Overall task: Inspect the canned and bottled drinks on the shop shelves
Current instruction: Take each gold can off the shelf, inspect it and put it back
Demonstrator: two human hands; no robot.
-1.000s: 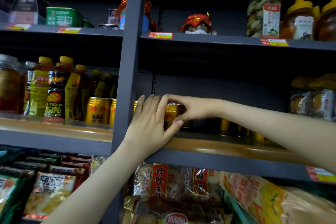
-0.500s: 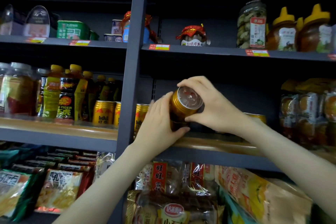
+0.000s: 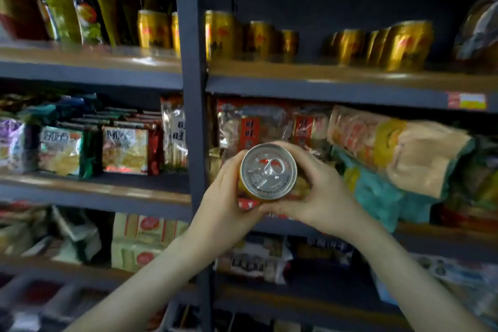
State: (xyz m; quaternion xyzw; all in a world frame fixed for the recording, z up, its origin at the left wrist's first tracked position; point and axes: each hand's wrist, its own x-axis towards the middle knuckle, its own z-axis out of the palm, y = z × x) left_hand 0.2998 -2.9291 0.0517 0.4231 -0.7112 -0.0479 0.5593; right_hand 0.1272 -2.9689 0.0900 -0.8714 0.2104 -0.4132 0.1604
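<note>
I hold a gold drink can [image 3: 268,171] in front of me with both hands, its silver top with a pull ring facing the camera. My left hand [image 3: 225,194] wraps its left side and my right hand [image 3: 315,191] cups its right side and bottom. Other gold cans [image 3: 223,34] stand in a row on the shelf [image 3: 323,74] above, with more gold cans [image 3: 404,44] further right. Tall bottled drinks [image 3: 62,0] with yellow and green labels stand at the upper left.
A dark vertical shelf post [image 3: 192,89] runs down the middle. Snack bags [image 3: 124,149] fill the middle shelf on the left, and large snack packs [image 3: 390,151] lie on the right. Lower shelves hold more packets [image 3: 145,240]. A price tag [image 3: 467,101] sits on the shelf edge.
The can has come off the shelf and down toward me, now held in both hands with its top facing up. The view has tilted down to the lower shelves.
</note>
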